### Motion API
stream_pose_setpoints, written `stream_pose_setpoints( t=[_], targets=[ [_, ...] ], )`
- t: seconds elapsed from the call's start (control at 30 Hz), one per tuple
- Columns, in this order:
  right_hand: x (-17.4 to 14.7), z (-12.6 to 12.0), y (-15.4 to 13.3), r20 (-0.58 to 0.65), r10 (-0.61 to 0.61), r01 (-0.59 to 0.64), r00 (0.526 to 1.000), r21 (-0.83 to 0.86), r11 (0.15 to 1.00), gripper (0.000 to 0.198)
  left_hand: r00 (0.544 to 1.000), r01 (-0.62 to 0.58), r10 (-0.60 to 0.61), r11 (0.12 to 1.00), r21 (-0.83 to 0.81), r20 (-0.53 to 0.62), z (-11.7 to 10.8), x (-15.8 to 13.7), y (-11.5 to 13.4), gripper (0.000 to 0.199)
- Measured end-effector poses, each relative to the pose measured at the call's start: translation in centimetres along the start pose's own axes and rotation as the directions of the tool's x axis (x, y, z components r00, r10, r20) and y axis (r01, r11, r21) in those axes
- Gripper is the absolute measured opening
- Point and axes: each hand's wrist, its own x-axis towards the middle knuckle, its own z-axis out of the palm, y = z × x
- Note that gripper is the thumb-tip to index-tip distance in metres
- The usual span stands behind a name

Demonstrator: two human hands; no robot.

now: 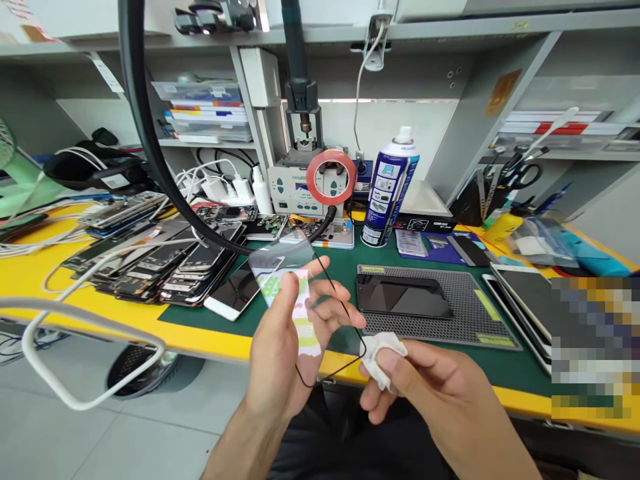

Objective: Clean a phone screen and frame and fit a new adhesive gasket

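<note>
Clear rectangular panel with thin black border (303, 320): raised over the front edge of the yellow bench (215, 330), held between thumb and fingers of the left hand (277, 360); crumpled white wipe (373, 357): pinched in the right hand (440, 387), at the panel's right corner; black rectangular phone (405, 297): flat on grey perforated mat (477, 333)

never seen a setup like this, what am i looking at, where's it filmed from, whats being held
There's no robot here: a person works bare-handed. The single picture comes from a camera worn on the head, looking forward and down. The left hand holds a clear, thin, black-rimmed panel; the right hand pinches a crumpled white wipe at its corner. On the yellow table lies a dark green mat, bearing a grey perforated pad with a black phone-like slab.
</note>
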Motion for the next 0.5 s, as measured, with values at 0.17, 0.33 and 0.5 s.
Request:
stream_pose_setpoints(
  t=[0.17, 0.33, 0.5],
  targets=[
    [0.7, 1.2, 0.2, -0.081, -0.109, 0.088, 0.991, -0.225, 0.970, 0.036, 0.998, -0.014, 0.010, 0.998, 0.060, 0.061, -0.3, -0.2, -0.9, 0.039],
    [0.5, 1.8, 2.1, -0.108, -0.234, 0.170, 0.966, -0.416, 0.894, 0.038, 0.992, -0.027, 0.013, 0.994, 0.111, 0.124, -1.3, 0.0, -1.6, 0.040],
    [-0.2, 0.7, 1.9, 0.027, -0.137, 0.131, 0.990, -0.514, 0.847, 0.043, 0.974, 0.040, -0.059, 0.995, 0.092, 0.219, -2.1, 0.1, -1.8, 0.041]
  ],
)
